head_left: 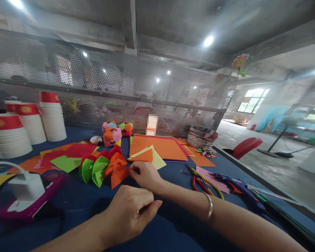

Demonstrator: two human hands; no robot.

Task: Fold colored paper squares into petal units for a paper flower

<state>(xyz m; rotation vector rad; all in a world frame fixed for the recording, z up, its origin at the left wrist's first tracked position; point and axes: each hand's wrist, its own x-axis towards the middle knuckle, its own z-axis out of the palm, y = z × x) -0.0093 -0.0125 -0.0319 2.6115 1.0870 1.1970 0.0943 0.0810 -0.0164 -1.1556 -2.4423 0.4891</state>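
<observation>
My right hand [147, 176] reaches across to the middle of the table. Its thumb and finger are pinched together at the right edge of a folded orange paper piece [118, 171]. Beside that piece stand folded green paper pieces [98, 169], with folded red ones [112, 152] just behind. Nearer to me is my left hand [132, 210], closed with its fingers curled under and the thumb pointing right. Whatever it may hold is hidden. Beyond my right hand, yellow paper [158, 159] and an orange triangle [143, 155] lie on a stack of orange sheets [157, 145].
Stacked paper cups [54, 122] stand at left, behind a purple power strip [55, 180] with a white charger [28, 187]. To the right are scissors [208, 183], pliers [199, 182], a glue gun [236, 185] and a woven basket [202, 137]. A perforated metal screen [107, 87] borders the back.
</observation>
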